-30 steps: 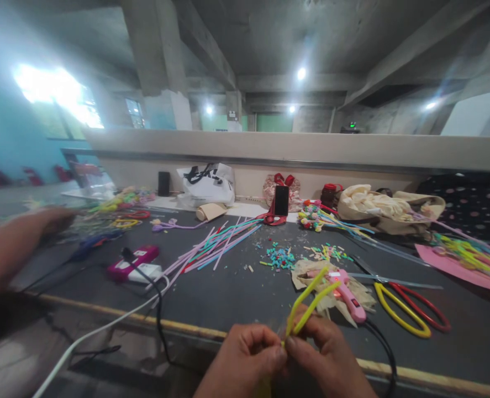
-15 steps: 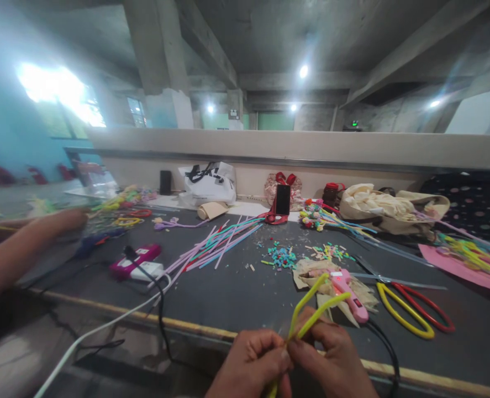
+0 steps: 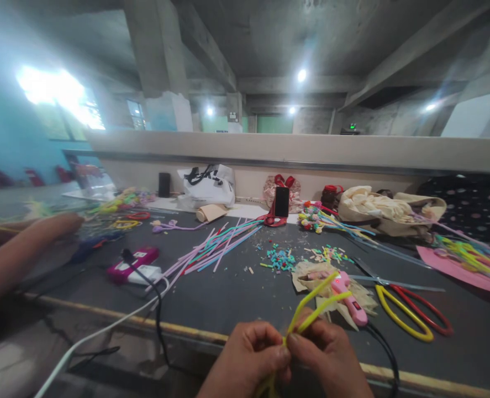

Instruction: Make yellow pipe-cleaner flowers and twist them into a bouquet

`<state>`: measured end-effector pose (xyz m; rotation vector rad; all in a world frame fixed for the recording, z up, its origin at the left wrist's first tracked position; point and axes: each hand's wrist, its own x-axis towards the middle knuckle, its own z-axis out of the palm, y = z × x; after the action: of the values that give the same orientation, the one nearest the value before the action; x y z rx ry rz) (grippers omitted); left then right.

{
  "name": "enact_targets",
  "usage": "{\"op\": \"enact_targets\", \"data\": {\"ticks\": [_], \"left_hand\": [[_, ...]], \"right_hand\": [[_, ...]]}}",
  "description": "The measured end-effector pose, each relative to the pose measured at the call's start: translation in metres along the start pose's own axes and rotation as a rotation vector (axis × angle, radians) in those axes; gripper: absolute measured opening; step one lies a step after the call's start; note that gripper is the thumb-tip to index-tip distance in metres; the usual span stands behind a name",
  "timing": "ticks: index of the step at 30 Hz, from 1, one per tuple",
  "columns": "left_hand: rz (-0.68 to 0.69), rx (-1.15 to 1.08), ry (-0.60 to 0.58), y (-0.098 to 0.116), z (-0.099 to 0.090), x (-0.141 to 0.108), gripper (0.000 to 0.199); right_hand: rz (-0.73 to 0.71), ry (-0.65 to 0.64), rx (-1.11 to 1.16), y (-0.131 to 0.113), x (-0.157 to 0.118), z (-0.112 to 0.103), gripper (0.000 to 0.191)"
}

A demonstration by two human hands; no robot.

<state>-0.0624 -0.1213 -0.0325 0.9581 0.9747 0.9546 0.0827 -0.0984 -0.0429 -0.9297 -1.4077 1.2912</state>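
Two fuzzy yellow ends of pipe cleaner (image 3: 316, 289) stick up and to the right between my hands, with more yellow strand hanging below. My left hand (image 3: 247, 356) pinches it from the left, thumb against bent fingers. Close beside it, my right hand (image 3: 325, 354) is closed on the same pipe cleaner, its thumb near the place where the strands meet. Both hands are held at the table's front edge. Just beyond the yellow tips a pink glue gun (image 3: 349, 298) lies on crumpled tan paper (image 3: 300, 275).
Scissors (image 3: 406, 312) with yellow and red handles lie right. Small cut pieces (image 3: 281, 260) and loose pipe cleaners (image 3: 217, 246) cover mid-table. A purple power strip (image 3: 132, 265) trails cords at left. A phone (image 3: 282, 202) stands behind. Another person's arm (image 3: 29, 243) reaches in from the left.
The two yellow ends have tilted to the right and now lie closer together. My hands have shifted only slightly, still pinching the strand. The other person's arm has barely moved.
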Motion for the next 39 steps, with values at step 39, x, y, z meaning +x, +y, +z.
{"op": "enact_targets", "data": {"ticks": [39], "left_hand": [[0.200, 0.412, 0.283, 0.014, 0.011, -0.013, 0.011]], "right_hand": [[-0.075, -0.185, 0.024, -0.008, 0.000, -0.006, 0.023]]}}
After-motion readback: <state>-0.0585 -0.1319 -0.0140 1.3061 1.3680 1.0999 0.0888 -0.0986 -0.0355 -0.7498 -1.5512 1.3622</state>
